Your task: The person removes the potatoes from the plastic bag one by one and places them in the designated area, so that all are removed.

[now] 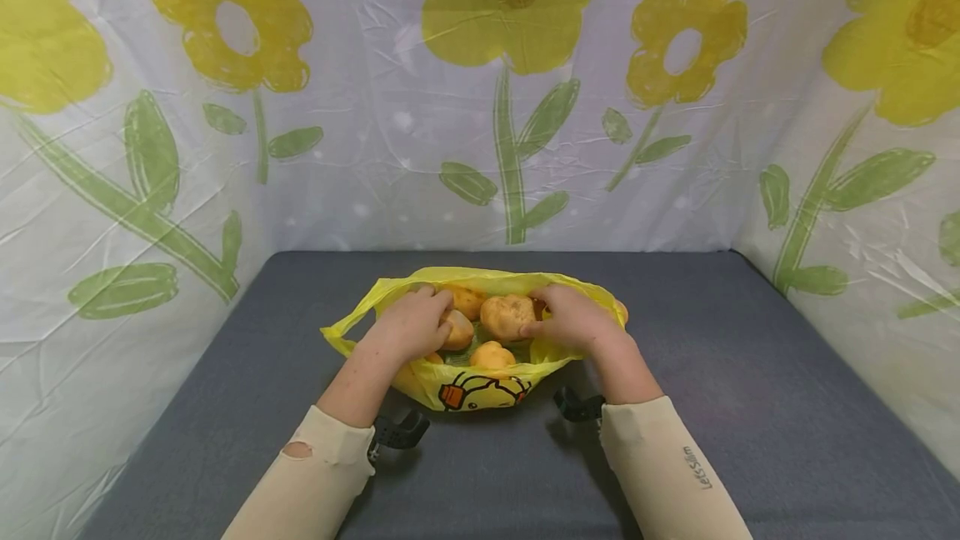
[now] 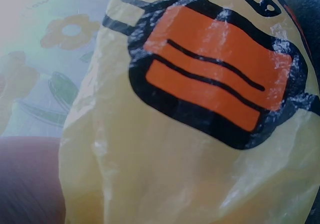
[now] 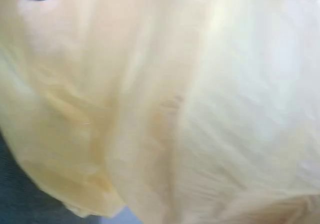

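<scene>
Yellow plastic bag (image 1: 480,386), printed with a duck face in an orange mask, lies open-mouthed near the middle of the grey table (image 1: 750,407), slightly toward the far edge, with several round bread rolls (image 1: 507,315) showing inside. Both hands are in the bag's mouth. The left hand (image 1: 411,325) rests with fingers curled over the near-left part of the opening, fingertips against a roll; whether it actually grips the roll or the plastic cannot be told. The right hand (image 1: 572,319) lies on the right side of the opening, its fingers bent and touching the largest roll, the grasp likewise not confirmed. Left wrist view shows only the bag's printed mask (image 2: 215,73) at close range; right wrist view shows blurred yellow film (image 3: 160,103) and nothing of the fingers. Judged step: reaching into the open bag among the rolls. A further move would call for a firm but gentle hold on one roll, the bag's thin rim kept from collapsing inward.
</scene>
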Tool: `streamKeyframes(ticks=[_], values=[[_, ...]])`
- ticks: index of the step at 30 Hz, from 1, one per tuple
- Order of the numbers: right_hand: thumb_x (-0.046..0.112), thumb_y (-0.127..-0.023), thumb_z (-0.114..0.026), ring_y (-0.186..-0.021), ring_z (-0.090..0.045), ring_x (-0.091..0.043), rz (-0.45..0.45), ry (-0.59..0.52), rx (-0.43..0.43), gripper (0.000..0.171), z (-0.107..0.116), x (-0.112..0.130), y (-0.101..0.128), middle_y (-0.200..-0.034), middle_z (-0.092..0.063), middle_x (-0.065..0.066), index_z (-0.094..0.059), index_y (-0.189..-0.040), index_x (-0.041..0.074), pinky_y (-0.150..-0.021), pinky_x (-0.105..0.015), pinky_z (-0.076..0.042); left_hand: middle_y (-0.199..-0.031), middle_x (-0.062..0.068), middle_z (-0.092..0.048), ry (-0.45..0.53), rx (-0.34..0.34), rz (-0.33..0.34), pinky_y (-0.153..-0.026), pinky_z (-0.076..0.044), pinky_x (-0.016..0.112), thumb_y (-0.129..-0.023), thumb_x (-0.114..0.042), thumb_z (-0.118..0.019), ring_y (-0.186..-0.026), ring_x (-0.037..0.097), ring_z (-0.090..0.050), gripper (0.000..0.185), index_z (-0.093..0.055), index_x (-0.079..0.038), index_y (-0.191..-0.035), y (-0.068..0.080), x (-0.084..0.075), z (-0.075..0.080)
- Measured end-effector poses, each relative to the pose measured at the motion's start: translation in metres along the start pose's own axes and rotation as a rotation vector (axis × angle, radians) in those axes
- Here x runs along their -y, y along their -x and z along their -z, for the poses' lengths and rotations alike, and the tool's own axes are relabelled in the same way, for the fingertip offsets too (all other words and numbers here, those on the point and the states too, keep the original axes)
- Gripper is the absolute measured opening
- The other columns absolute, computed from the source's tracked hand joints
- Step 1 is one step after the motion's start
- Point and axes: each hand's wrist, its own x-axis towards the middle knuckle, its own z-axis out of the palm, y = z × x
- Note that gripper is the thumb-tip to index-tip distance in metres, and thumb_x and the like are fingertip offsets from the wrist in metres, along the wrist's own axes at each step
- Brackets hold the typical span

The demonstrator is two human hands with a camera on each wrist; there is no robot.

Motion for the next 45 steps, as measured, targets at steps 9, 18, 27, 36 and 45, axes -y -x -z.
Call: streamKeyframes(ticks=[9, 18, 27, 36, 45], values=[[0.029, -0.095, -0.076, -0.119, -0.061, -0.031, 0.056, -0.064, -0.010, 0.063, 0.024, 0.011, 0.015, -0.127, -0.065, -0.012, -0.053, -0.147, 0.000, -0.100, -0.048, -0.048, -0.101, 0.010, -0.056, -0.016, -0.013, 0.004, -0.077, -0.050, 0.044, -0.102, -0.019, -0.061, -0.085, 0.027, -0.056, 0.010, -0.061, -0.010, -0.108, 0.001, 0.002, -0.001], [0.023, -0.095, -0.076, -0.127, -0.057, -0.033, 0.065, -0.069, -0.076, 0.063, 0.045, 0.025, 0.032, -0.133, -0.063, -0.011, -0.051, -0.150, 0.004, -0.103, -0.051, -0.046, -0.096, 0.009, -0.053, -0.013, -0.012, 0.007, -0.072, -0.048, 0.042, -0.103, -0.019, -0.061, -0.079, 0.026, -0.053, 0.009, -0.059, -0.010, -0.101, 0.001, 0.000, 0.002], [0.018, -0.095, -0.076, -0.129, -0.056, -0.035, 0.052, -0.091, -0.121, 0.062, 0.059, 0.025, 0.046, -0.141, -0.059, -0.013, -0.051, -0.150, 0.005, -0.104, -0.053, -0.046, -0.095, 0.009, -0.053, -0.006, -0.015, -0.002, -0.071, -0.047, 0.043, -0.102, -0.019, -0.061, -0.079, 0.027, -0.054, 0.009, -0.058, -0.011, -0.101, 0.001, 0.001, 0.001], [0.019, -0.098, -0.072, -0.132, -0.052, -0.038, 0.018, -0.122, -0.129, 0.059, 0.072, 0.010, 0.059, -0.143, -0.057, -0.016, -0.050, -0.151, 0.004, -0.104, -0.057, -0.043, -0.103, 0.012, -0.057, -0.004, -0.008, 0.001, -0.077, -0.050, 0.046, -0.103, -0.020, -0.061, -0.088, 0.031, -0.059, 0.012, -0.062, -0.010, -0.109, 0.000, 0.001, 0.001], [0.013, -0.102, -0.066, -0.128, -0.049, -0.043, -0.010, -0.107, -0.171, 0.053, 0.084, -0.013, 0.076, -0.142, -0.047, -0.025, -0.048, -0.149, -0.004, -0.104, -0.059, -0.040, -0.106, 0.012, -0.057, -0.009, -0.002, 0.007, -0.081, -0.051, 0.047, -0.104, -0.021, -0.060, -0.093, 0.033, -0.059, 0.015, -0.062, -0.010, -0.113, 0.000, -0.001, -0.001]])
